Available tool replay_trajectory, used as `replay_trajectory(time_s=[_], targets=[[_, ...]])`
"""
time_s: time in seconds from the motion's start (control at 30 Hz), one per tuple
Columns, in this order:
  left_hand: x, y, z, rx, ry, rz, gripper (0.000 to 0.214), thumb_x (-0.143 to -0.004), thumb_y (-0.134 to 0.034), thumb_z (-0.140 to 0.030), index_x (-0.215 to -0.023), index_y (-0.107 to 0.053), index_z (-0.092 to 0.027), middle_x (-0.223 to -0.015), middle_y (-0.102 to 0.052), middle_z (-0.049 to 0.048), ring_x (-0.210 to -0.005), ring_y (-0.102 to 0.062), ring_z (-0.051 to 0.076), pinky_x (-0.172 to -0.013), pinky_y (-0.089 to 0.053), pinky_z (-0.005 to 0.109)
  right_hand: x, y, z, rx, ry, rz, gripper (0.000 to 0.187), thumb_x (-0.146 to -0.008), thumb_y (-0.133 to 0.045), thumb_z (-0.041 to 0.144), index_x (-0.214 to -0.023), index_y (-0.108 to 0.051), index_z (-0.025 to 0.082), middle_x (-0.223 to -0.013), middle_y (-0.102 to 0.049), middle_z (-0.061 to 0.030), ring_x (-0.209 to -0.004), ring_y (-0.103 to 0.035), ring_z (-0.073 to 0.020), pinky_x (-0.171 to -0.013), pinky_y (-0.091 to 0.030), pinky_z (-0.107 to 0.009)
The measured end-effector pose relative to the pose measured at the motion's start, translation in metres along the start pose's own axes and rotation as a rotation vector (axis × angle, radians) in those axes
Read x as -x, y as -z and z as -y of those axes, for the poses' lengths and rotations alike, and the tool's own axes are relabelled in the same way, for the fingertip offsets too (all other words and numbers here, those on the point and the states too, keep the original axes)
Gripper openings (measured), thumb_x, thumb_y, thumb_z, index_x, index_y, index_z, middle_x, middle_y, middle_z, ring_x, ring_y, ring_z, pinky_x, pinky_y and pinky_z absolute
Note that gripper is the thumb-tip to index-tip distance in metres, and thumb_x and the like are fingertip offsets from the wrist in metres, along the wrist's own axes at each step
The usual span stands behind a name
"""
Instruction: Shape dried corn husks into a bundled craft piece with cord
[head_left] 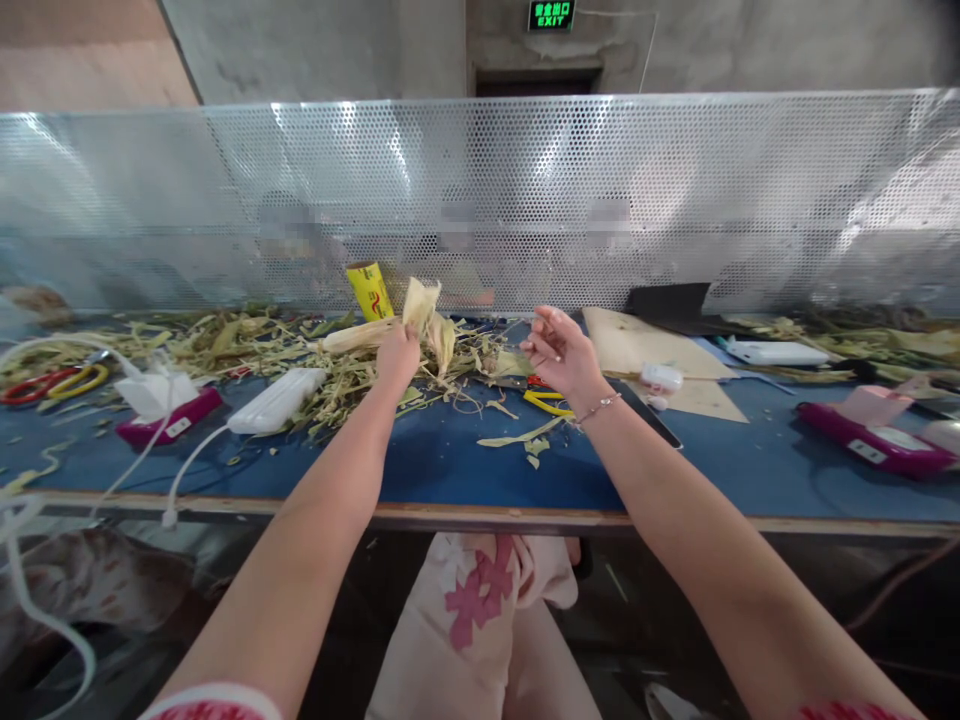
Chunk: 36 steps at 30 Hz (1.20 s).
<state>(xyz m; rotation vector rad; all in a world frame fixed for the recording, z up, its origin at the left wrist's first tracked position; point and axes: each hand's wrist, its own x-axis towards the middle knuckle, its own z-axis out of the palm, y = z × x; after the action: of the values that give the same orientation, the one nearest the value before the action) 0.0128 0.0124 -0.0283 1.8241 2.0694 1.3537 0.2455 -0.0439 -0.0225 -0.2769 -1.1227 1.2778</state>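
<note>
My left hand is closed around a bundle of pale dried corn husk. The husk's wide, loose leaves stick up and to the right of the fist, and a bound-looking length reaches out to the left. Over the table on the right, my right hand is raised with its fingers loosely bent and apart, holding nothing that I can see. Just below it lies a tool with yellow and red handles, partly covered by the hand. Scraps of dry plant matter lie beneath the left hand.
A yellow printed tube stands behind the scraps. To the left are red-and-yellow-handled scissors, a purple power strip and a white power bank. Tan cardboard and another purple strip lie right. A perforated metal screen borders the back.
</note>
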Motion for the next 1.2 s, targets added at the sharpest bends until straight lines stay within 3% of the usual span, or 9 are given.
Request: replay_trajectory(time_s=[0.1, 0.17, 0.37, 0.47, 0.6, 0.77, 0.87, 1.07, 1.2], targets=[[0.009, 0.001, -0.005, -0.261, -0.077, 0.102, 0.027, -0.086, -0.032, -0.026, -0.087, -0.057, -0.014, -0.09, -0.064, 0.0178, -0.094, -0.06, 0.029, -0.081, -0.042, 0.041, -0.001, 0.001, 0.003, 0.05, 0.048, -0.03, 0.011, -0.072, -0.06, 0.029, -0.083, -0.061, 0.028, -0.084, -0.066, 0.0075, -0.038, -0.019, -0.0015, -0.055, -0.046, -0.021], [0.012, 0.002, -0.006, -0.272, -0.105, 0.114, 0.022, -0.084, -0.038, -0.024, -0.084, -0.057, -0.014, -0.088, -0.064, 0.0182, -0.095, -0.059, 0.031, -0.083, -0.041, 0.041, -0.002, 0.002, 0.003, 0.103, 0.064, -0.065, 0.016, -0.072, -0.06, 0.029, -0.088, -0.061, 0.029, -0.103, -0.064, 0.006, -0.039, -0.021, -0.0012, -0.054, -0.045, -0.02], [0.013, 0.004, -0.014, 0.412, -0.123, -0.002, 0.02, -0.077, -0.053, -0.014, -0.058, -0.049, -0.02, -0.063, -0.057, 0.0065, -0.083, -0.059, 0.021, -0.076, -0.041, 0.026, -0.003, -0.001, -0.007, 0.277, 0.02, -0.151, 0.029, -0.067, -0.059, 0.031, -0.097, -0.059, 0.028, -0.108, -0.06, 0.0048, -0.043, -0.028, -0.0011, -0.053, -0.044, -0.02], [0.017, -0.001, -0.023, 0.693, -0.138, 0.139, 0.021, -0.075, -0.055, -0.011, -0.056, -0.054, -0.019, -0.059, -0.057, 0.0015, -0.065, -0.055, 0.014, -0.066, -0.039, 0.02, -0.002, -0.002, -0.015, 0.351, -0.031, -0.129, 0.031, -0.065, -0.059, 0.032, -0.096, -0.057, 0.024, -0.098, -0.06, 0.0037, -0.043, -0.029, -0.0015, -0.052, -0.043, -0.021], [0.026, -0.01, -0.031, 0.821, -0.072, 0.415, 0.02, -0.074, -0.057, -0.012, -0.055, -0.057, -0.016, -0.052, -0.055, -0.0006, -0.06, -0.053, 0.013, -0.065, -0.039, 0.02, -0.003, -0.001, -0.021, 0.38, -0.022, -0.118, 0.031, -0.064, -0.06, 0.032, -0.092, -0.054, 0.022, -0.086, -0.057, 0.0043, -0.043, -0.03, -0.0018, -0.051, -0.042, -0.021], [0.03, -0.009, -0.031, 0.959, -0.027, 0.718, 0.032, -0.086, -0.039, -0.017, -0.055, -0.048, -0.017, -0.042, -0.048, 0.0003, -0.053, -0.056, 0.015, -0.065, -0.044, 0.027, -0.009, 0.008, -0.02, 0.379, 0.045, -0.289, 0.03, -0.063, -0.058, 0.031, -0.091, -0.053, 0.022, -0.075, -0.054, 0.0053, -0.044, -0.032, -0.0034, -0.053, -0.042, -0.023], [0.025, 0.0, -0.032, 1.144, 0.046, 0.713, 0.033, -0.088, -0.031, -0.019, -0.058, -0.044, -0.017, -0.042, -0.042, -0.0022, -0.044, -0.051, 0.012, -0.061, -0.046, 0.027, -0.015, 0.02, -0.022, 0.394, 0.063, -0.432, 0.032, -0.062, -0.056, 0.031, -0.092, -0.052, 0.022, -0.078, -0.055, 0.0047, -0.045, -0.033, -0.0035, -0.054, -0.041, -0.024], [0.016, 0.024, -0.036, 1.525, 0.232, 0.484, 0.032, -0.087, -0.04, -0.028, -0.057, -0.039, -0.018, -0.046, -0.033, -0.0055, -0.039, -0.039, 0.007, -0.056, -0.047, 0.024, -0.026, 0.045, -0.032, 0.491, 0.049, -0.689, 0.034, -0.061, -0.051, 0.027, -0.094, -0.049, 0.023, -0.093, -0.053, 0.0006, -0.055, -0.042, -0.0056, -0.054, -0.039, -0.023], [0.016, 0.026, -0.037, 1.635, 0.235, 0.473, 0.032, -0.088, -0.038, -0.026, -0.058, -0.039, -0.017, -0.048, -0.035, -0.0048, -0.04, -0.039, 0.006, -0.053, -0.047, 0.024, -0.027, 0.05, -0.037, 0.808, -0.123, -0.642, 0.026, -0.063, -0.053, 0.029, -0.087, -0.053, 0.019, -0.086, -0.054, -0.0031, -0.07, -0.051, -0.0127, -0.064, -0.042, -0.028]])
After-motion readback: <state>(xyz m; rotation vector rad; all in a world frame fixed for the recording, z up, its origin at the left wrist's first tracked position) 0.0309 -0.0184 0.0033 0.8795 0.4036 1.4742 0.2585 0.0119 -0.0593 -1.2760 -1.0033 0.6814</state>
